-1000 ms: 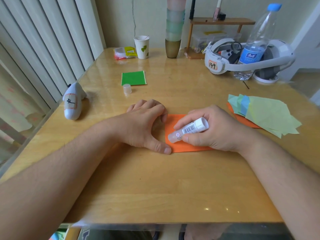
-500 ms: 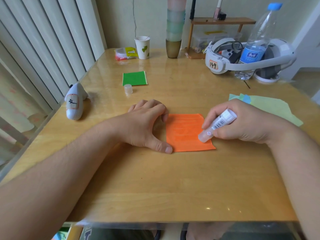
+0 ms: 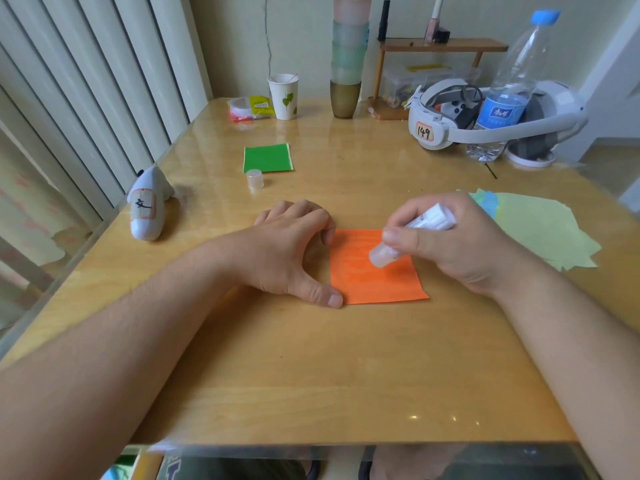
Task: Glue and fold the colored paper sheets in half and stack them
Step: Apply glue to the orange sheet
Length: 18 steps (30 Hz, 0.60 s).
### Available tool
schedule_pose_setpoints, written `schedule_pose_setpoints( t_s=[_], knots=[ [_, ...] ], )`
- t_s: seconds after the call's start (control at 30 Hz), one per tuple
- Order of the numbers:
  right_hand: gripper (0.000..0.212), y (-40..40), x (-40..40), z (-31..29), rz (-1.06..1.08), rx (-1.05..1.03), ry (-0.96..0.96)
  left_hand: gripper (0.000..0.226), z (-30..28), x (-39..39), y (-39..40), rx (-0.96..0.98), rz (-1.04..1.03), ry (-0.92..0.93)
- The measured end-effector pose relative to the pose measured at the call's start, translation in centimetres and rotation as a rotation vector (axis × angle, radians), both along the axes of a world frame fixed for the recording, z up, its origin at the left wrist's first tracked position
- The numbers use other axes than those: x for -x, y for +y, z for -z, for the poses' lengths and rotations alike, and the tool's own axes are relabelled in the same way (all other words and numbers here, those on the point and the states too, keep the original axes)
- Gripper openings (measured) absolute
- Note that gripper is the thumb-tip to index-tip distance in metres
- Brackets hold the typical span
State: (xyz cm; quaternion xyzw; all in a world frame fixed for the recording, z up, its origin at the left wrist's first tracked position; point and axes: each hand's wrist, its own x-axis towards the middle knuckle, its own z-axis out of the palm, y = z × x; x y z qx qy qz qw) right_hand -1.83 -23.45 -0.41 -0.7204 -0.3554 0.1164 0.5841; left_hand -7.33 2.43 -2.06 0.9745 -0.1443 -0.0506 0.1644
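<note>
our left hand point(image 3: 289, 249) lies curled over the tabletop point(image 3: 311, 375), fingertips and thumb pressing down on the left edge of the orange sheet point(image 3: 375, 278) rather than gripping it. beyond this hand, well apart, sit the loose glue cap point(image 3: 255, 178) and the green folded sheet point(image 3: 267, 158), which we judge already finished. the orange sheet lies flat between our two hands, just right of the left thumb and partly under the right hand, its left edge running away from us along the left fingertips. our right hand point(image 3: 450, 247) is wrapped around the glue stick point(image 3: 412, 233), which tilts down and leftward so its tip meets the paper near the sheet's upper middle; the stick's long axis points from the right hand toward the left one. we judge gluing to be under way, with the fold to come, and the right hand is the one nearer the free right edge for that fold. farther right of the right hand, partly hidden behind it, waits the pile of unfolded sheets point(image 3: 540, 233).
</note>
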Motion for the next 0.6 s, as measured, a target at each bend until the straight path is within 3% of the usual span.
schedule_pose_setpoints(
  t_s=[0.27,0.5,0.6],
  knots=[
    [0.012,2.8,1.9,1.1,0.158,0.158,-0.126,0.075,-0.2,0.2,0.0,0.034,-0.02,0.049],
    [0.022,3.6,2.5,1.2,0.236,0.295,-0.167,0.037,-0.4,-0.3,0.8,0.213,-0.064,0.063],
    [0.021,3.6,2.6,0.6,0.218,0.361,-0.167,0.029,0.0,-0.4,0.5,0.186,-0.088,0.011]
  ],
)
